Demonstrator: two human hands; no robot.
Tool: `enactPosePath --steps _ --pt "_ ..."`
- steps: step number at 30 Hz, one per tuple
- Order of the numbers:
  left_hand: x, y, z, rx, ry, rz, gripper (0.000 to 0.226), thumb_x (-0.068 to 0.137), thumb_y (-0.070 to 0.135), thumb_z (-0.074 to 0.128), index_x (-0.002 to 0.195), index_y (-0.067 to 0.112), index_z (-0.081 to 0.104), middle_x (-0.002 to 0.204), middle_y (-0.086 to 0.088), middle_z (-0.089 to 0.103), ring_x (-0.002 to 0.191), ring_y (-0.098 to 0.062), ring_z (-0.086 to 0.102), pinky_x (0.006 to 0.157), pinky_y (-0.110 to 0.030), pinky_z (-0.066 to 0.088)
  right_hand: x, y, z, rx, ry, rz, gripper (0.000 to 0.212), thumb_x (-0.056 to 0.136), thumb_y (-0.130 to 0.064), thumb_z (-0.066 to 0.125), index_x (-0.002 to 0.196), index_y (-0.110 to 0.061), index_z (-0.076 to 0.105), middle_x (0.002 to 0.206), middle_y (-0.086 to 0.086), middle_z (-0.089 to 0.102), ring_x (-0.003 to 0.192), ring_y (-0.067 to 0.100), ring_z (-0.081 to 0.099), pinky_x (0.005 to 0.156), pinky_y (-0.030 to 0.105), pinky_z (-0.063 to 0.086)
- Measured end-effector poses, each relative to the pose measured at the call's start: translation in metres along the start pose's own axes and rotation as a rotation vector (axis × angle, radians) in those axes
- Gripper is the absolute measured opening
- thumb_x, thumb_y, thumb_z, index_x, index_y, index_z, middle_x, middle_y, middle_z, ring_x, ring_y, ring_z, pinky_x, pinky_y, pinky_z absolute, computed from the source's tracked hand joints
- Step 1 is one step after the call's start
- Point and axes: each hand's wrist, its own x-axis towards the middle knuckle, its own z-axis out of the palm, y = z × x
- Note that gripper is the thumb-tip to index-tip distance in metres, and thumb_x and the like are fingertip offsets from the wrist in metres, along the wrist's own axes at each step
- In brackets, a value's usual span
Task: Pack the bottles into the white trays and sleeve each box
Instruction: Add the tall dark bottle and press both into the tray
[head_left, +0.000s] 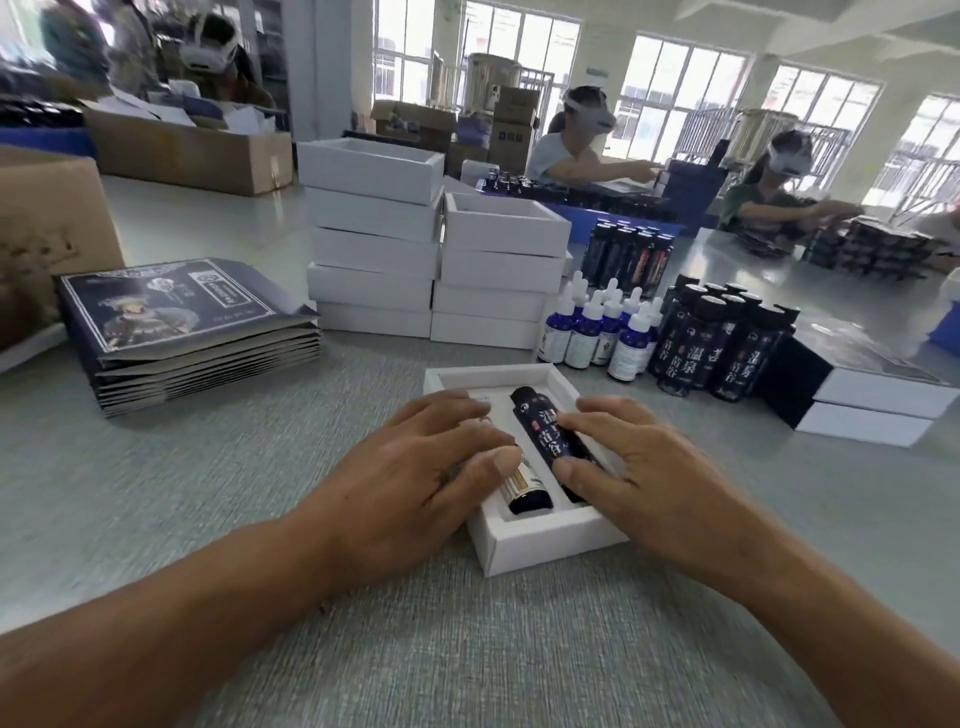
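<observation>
Fingers of the left hand (415, 467) and right hand (628, 462) are laid nearly straight over the white tray (545, 540) on the tabletop (467, 649); two dark bottles (550, 436) inside are partly hidden, further contents cannot be made out.

White tray (519, 545) on table, two dark bottles (548, 436) lying flat in slots

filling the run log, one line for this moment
step: seating bottles | left hand: pressing | right hand: pressing bottle | tray: unsleeved
</observation>
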Motion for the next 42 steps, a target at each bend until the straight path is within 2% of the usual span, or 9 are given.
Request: enactPosePath --steps 3,6,8,13,16,24,31,36,42 --pt "-0.003 0.003 0.000 0.032 -0.026 0.030 0.062 0.090 0.078 0.016 0.137 0.051 0.045 0.150 0.029 0.033 0.141 0.013 0.012 0.118 -0.032 0.025 -0.001 0.004 -0.011 -0.026 -0.001 0.078 0.052 0.091 -0.048 0.062 0.140 -0.038 0.049 0.157 -0.011 0.031 0.135 0.014 0.039 0.105 0.035 0.034" --pt "-0.005 0.003 0.003 0.138 -0.021 0.078 0.067 0.087 0.082 0.014 0.142 0.053 0.038 0.156 0.029 0.023 0.144 0.011 -0.004 0.120 -0.031 0.013 -0.001 0.012 -0.026 -0.065 -0.044 0.104 0.043 0.091 -0.039 0.065 0.133 -0.035 0.057 0.144 -0.011 0.050 0.108 0.004 0.045 0.084 0.023 0.035" --pt "-0.004 0.001 0.004 0.143 0.015 0.055 0.070 0.085 0.084 0.015 0.144 0.053 0.036 0.158 0.028 0.019 0.145 0.009 -0.006 0.119 -0.031 0.013 -0.002 0.018 -0.034 -0.052 -0.071 0.114 0.039 0.091 -0.036 0.067 0.129 -0.036 0.060 0.140 -0.013 0.052 0.107 0.001 0.043 0.087 0.027 0.031" --pt "-0.002 -0.004 0.003 0.103 0.012 -0.060 0.064 0.081 0.082 0.027 0.140 0.059 0.033 0.153 0.038 0.008 0.144 0.002 0.014 0.117 -0.038 0.029 -0.005 0.030 -0.043 0.033 -0.125 0.139 0.040 0.089 -0.040 0.068 0.128 -0.038 0.060 0.142 -0.015 0.048 0.127 0.009 0.045 0.109 0.041 0.035" --pt "-0.002 -0.005 0.006 0.120 -0.002 -0.043 0.066 0.076 0.082 0.030 0.139 0.061 0.026 0.151 0.041 0.004 0.140 0.000 0.026 0.114 -0.036 0.035 -0.005 0.036 -0.044 0.035 -0.123 0.194 0.049 0.087 -0.050 0.068 0.133 -0.037 0.056 0.135 -0.010 0.055 0.118 0.010 0.051 0.104 0.042 0.042" --pt "-0.002 -0.006 0.006 0.133 0.013 0.042 0.052 0.079 0.073 0.047 0.129 0.071 0.032 0.134 0.041 0.025 0.118 0.018 0.036 0.082 -0.005 0.032 -0.001 0.052 -0.045 0.051 -0.096 0.192 0.030 0.094 -0.039 0.063 0.124 -0.042 0.062 0.126 -0.011 0.061 0.106 0.007 0.056 0.091 0.034 0.045" --pt "0.001 -0.003 0.007 0.158 0.003 -0.061 0.064 0.080 0.078 0.039 0.141 0.063 0.025 0.132 0.048 0.029 0.115 0.022 0.035 0.092 -0.007 0.030 0.004 0.061 -0.024 0.097 0.008 0.096 0.034 0.099 -0.034 0.056 0.133 -0.034 0.058 0.131 -0.011 0.056 0.096 -0.003 0.048 0.071 0.009 0.029" --pt "0.002 0.004 0.007 0.186 0.029 -0.169 0.064 0.081 0.078 0.032 0.142 0.057 0.035 0.122 0.035 0.043 0.107 0.010 0.047 0.083 -0.001 0.031 0.003 0.061 -0.020 0.118 0.004 0.120 0.036 0.099 -0.038 0.052 0.135 -0.036 0.054 0.129 -0.010 0.056 0.113 0.012 0.052 0.098 0.042 0.050" --pt "0.001 0.013 0.009 0.241 0.028 -0.216 0.057 0.091 0.070 0.038 0.145 0.052 0.033 0.133 0.021 0.054 0.110 0.003 0.051 0.090 -0.008 0.035 -0.002 0.064 -0.018 0.082 0.027 0.120 0.039 0.099 -0.042 0.050 0.138 -0.040 0.049 0.132 -0.013 0.053 0.116 0.011 0.048 0.098 0.042 0.051"
